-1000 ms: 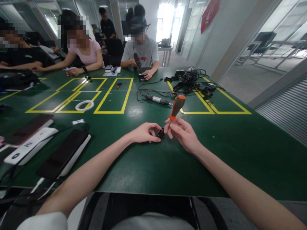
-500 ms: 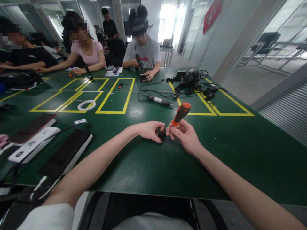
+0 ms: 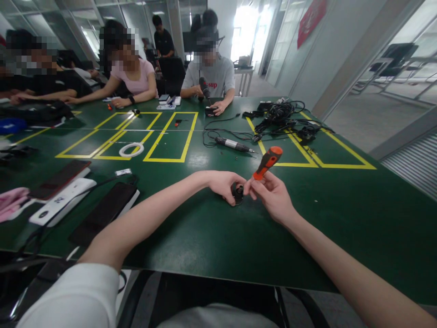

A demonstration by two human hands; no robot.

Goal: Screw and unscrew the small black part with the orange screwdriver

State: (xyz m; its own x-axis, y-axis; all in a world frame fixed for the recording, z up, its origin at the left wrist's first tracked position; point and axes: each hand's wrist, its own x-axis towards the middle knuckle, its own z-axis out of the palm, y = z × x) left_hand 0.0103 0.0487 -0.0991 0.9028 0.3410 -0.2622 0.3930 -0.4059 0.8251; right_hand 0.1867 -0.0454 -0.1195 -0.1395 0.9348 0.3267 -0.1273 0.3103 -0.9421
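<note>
My left hand (image 3: pixel 226 184) is closed round a small dark round part (image 3: pixel 238 193), its thumb and fingers on the rim, just above the green table (image 3: pixel 191 228). A short black stub shows on the part's face, which tilts toward my right side. In my right hand (image 3: pixel 271 196) is a screwdriver (image 3: pixel 268 162) with an orange and dark grey handle. Its handle slants up and to the right above my fingers; its shaft and tip are hidden by them. My right fingertips are close beside the dark part; whether they touch it I cannot tell.
A corded electric screwdriver (image 3: pixel 234 145) lies ahead. Tangled black cables (image 3: pixel 278 116) sit at the far right. A white ring of tape (image 3: pixel 131 149) rests left of centre. Phones (image 3: pixel 99 212) and a white power strip (image 3: pixel 61 200) lie to my left. Across the table a co-worker (image 3: pixel 210 75) holds a power driver.
The dark part has been tilted in my left hand, so its face now turns more toward my right side. The screwdriver's handle leans slightly more to the right. The whole view has shifted a little.
</note>
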